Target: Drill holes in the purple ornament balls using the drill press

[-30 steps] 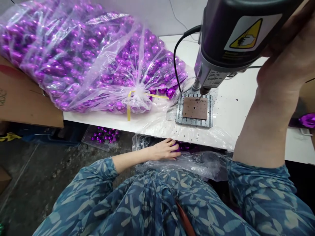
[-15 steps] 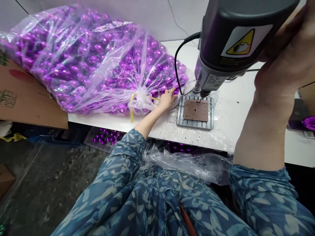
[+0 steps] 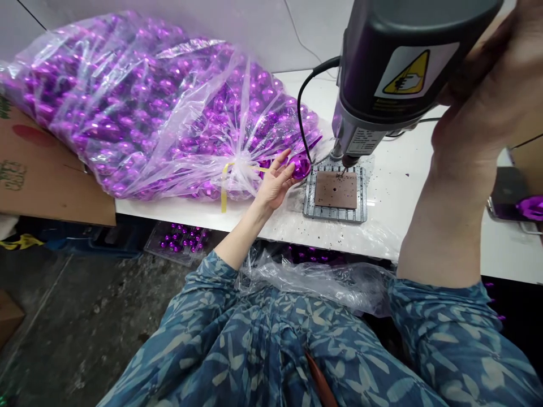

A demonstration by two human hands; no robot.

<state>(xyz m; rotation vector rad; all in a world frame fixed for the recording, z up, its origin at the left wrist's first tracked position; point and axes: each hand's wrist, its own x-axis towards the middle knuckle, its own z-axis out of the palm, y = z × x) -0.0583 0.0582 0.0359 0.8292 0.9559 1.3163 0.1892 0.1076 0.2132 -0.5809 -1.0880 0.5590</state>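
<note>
My left hand [image 3: 275,182] holds a shiny purple ball [image 3: 301,166] in its fingertips, just left of the grey ribbed plate [image 3: 337,192] under the drill bit. A brown square pad with a small hole lies on that plate. My right hand [image 3: 483,107] is raised at the upper right, wrapped round the side of the dark grey bench drill [image 3: 394,68]; what it grips is hidden behind the drill head. A big clear bag of purple balls [image 3: 139,107], tied with a yellow strip, lies on the white table [image 3: 407,186] to the left.
A thin plastic bag [image 3: 322,277] with more purple balls rests in my lap under the table edge. A cardboard box [image 3: 46,169] stands at the left. A clear tray of purple balls [image 3: 180,240] sits on the floor. Another purple ball [image 3: 530,208] shows at the right edge.
My left hand rose from the lap bag to the tied bag on the table, and now it has turned palm up with a purple ball beside the drill plate. My right hand stayed raised.
</note>
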